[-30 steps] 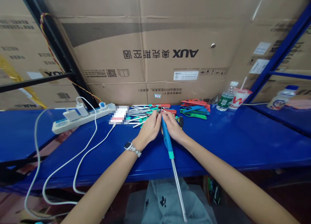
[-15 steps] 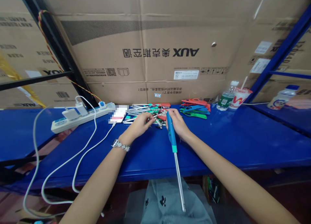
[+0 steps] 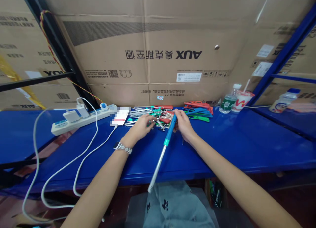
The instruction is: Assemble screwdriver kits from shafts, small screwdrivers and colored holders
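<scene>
Right hand point(image 3: 184, 126): clasped around the blue-handled tool point(image 3: 170, 132), which is held over the desk point(image 3: 227, 142), silver tube slanted toward the near edge.
Left hand point(image 3: 141, 127): set apart from the right, fingers curled at the tube pile point(image 3: 141, 113); whether anything is gripped cannot be told.
Coloured plastic parts point(image 3: 200, 111): heaped beyond the right hand.
</scene>
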`<state>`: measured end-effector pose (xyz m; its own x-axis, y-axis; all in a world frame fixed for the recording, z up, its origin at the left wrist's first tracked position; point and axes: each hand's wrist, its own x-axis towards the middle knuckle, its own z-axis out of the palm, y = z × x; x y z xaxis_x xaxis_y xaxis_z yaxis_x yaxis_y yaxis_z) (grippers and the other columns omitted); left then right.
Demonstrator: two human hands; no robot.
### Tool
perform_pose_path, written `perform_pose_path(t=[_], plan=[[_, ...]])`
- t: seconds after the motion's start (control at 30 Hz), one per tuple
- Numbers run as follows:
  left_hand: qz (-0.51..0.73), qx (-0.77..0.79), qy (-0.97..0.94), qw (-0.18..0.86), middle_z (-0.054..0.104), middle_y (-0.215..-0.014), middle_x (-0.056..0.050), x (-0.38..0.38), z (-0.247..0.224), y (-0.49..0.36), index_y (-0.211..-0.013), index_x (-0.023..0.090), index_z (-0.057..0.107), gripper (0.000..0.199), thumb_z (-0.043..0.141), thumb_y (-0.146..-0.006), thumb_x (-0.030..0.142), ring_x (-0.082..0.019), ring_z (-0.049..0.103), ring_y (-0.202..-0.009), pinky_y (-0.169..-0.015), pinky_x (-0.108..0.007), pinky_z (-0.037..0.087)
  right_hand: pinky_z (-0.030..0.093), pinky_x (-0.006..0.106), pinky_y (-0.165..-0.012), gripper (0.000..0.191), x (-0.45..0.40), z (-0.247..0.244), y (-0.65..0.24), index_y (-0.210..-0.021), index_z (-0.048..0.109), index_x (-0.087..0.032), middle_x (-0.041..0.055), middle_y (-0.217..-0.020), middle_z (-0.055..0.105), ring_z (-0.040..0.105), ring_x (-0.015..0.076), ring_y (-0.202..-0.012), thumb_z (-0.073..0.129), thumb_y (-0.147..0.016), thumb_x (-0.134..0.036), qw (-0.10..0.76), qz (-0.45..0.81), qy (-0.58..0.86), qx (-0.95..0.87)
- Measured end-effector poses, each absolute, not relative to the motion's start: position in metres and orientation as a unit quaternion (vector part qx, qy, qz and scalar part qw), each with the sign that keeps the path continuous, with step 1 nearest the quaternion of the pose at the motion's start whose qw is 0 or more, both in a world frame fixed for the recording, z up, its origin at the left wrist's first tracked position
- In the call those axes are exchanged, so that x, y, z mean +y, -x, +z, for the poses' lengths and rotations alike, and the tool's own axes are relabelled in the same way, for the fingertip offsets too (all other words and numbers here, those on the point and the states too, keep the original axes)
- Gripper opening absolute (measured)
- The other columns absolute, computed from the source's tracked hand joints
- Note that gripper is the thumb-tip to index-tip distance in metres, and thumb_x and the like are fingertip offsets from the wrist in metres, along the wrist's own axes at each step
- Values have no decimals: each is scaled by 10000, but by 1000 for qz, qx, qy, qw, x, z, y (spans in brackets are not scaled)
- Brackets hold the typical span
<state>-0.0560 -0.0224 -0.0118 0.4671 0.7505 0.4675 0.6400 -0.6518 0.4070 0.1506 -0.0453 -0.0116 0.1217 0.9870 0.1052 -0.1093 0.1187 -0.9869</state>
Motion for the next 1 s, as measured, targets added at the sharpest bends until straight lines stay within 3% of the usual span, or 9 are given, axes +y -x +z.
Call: perform_pose_path(t=[0.23,0.33,0.47,0.6,0.8,0.9,1.0], plan=[[417,342,-775,329,718,-901,-44,-43,-2,39,-1107,215,695,445,855,-716,356,-175,638,-733,-660,-304,516,482,324,-481,275,-34,-7,-171,-939,423,-279,-45,-639,559,621,203,-534,581,-849,-485,683,472,419,-368],[506,322,-707,376,716,-841,-50,-47,3,33,-1013,200,693,308,785,-792,394,-166,648,-702,-648,-299,517,453,307,-451,260,-34,-8,-174,-883,406,-279,-40,-643,562,616,201,-544,597,-821,-443,675,468,426,-379],[603,335,-625,365,652,-628,-12,-43,6,32,-827,183,685,273,724,-829,453,-149,618,-612,-645,-292,506,426,279,-416,184,-40,-6,-174,-753,481,-250,-18,-563,592,567,173,-461,615,-805,-364,600,484,459,-442],[618,385,-597,336,641,-593,-32,-36,7,37,-649,173,658,395,713,-828,520,-133,570,-564,-606,-284,467,421,257,-390,304,-50,1,-175,-650,563,-208,21,-490,618,565,160,-403,633,-843,-433,481,485,464,-564],[571,403,-627,344,560,-522,-2,-38,7,36,-560,178,584,528,710,-803,630,-104,480,-498,-525,-260,397,523,241,-443,399,-67,7,-162,-996,602,-182,63,-655,745,669,167,-470,633,-904,-569,310,586,351,-661],[521,374,-660,390,525,-510,16,-43,5,26,-580,177,560,573,726,-746,699,-104,467,-485,-492,-250,387,542,249,-430,405,-71,2,-149,-1058,555,-200,34,-654,735,663,165,-454,628,-915,-572,310,624,323,-640],[529,352,-655,409,491,-522,29,-45,1,19,-654,187,550,576,636,-812,733,-104,473,-477,-477,-248,386,511,228,-381,391,-72,-3,-141,-999,544,-204,1,-613,701,620,146,-398,625,-914,-577,346,637,311,-614]])
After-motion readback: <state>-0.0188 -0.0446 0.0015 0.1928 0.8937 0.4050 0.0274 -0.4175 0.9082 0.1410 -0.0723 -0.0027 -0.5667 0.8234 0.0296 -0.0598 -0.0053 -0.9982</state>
